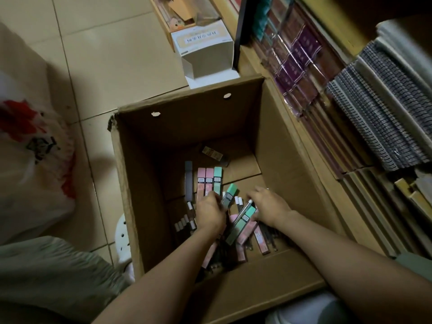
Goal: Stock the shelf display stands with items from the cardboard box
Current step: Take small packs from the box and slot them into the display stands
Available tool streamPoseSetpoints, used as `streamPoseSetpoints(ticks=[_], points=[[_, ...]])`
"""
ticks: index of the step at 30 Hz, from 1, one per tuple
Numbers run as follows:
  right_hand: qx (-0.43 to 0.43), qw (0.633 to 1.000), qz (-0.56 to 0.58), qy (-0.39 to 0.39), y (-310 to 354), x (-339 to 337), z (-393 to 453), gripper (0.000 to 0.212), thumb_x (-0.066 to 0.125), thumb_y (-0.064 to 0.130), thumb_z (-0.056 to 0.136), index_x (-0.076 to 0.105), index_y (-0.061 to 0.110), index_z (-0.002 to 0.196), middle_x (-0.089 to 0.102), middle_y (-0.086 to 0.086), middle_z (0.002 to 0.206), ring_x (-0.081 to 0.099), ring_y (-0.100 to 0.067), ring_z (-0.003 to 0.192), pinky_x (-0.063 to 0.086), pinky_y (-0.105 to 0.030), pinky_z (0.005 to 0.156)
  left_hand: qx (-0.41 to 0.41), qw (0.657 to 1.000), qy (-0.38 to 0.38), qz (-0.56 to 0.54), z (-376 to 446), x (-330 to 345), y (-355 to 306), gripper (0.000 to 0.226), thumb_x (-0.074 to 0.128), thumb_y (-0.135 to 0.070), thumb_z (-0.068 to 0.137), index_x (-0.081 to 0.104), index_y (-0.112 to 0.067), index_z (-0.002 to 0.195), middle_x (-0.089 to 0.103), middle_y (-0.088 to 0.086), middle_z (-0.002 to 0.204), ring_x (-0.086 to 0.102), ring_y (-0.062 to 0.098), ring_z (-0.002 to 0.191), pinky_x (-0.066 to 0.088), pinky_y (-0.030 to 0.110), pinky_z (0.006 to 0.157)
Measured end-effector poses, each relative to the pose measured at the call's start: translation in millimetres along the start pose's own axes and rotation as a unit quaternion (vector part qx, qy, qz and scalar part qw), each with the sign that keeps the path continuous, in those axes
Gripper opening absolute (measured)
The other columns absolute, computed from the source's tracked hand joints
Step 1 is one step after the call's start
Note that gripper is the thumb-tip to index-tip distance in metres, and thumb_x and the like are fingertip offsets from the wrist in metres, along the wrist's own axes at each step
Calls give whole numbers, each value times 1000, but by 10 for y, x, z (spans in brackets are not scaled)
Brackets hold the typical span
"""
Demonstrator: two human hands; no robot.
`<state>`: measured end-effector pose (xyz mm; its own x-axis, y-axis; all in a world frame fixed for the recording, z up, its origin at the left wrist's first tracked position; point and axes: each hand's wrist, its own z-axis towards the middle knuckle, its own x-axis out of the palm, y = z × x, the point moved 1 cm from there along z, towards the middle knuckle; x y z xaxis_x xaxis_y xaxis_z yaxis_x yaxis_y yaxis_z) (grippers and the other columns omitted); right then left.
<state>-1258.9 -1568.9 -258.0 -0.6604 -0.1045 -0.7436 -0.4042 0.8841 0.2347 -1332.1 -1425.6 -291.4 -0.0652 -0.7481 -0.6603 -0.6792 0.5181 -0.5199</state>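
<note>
Beige floor tiles [121,54] surround our cardboard box [187,127]. Inside, our left hand [210,212] curls around a green-capped lead case [229,195], its long axis pointing up-right, away from us. Just beside, our right hand [268,206] rests loosely curled on scattered cases [243,223], holding nothing clearly.

Cardboard box [145,183] showing plain brown. Slim cases [205,181] inside showing pink, mint green, grey. Plastic bag [35,160] showing white with red print. Floor tiles [105,54] showing beige.

Tall walls of the cardboard box [275,136] are hemming in both forearms; only its open top is offering passage, the shelf [364,127] crowding its right side.
</note>
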Motion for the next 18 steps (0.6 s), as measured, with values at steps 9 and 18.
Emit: streamPoseSetpoints(ticks=[9, 18], points=[[52, 995, 82, -7, 73, 52, 27, 44, 76, 27, 82, 63, 22, 124, 51, -3, 128, 46, -22, 121, 46, -36, 101, -139, 966, -3, -220, -164, -130, 118, 33, 57, -9, 94, 54, -17, 126, 62, 8, 122, 61, 24, 110, 55, 39, 89], [64, 990, 122, -20, 81, -41, -5, 27, 74, 19, 84, 69, 13, 110, 57, -6, 118, 57, -20, 107, 50, -35, 94, -152, 949, 44, -274, -237, -172, 77, 34, 49, -15, 99, 46, -23, 132, 57, 7, 127, 59, 24, 112, 52, 46, 95]])
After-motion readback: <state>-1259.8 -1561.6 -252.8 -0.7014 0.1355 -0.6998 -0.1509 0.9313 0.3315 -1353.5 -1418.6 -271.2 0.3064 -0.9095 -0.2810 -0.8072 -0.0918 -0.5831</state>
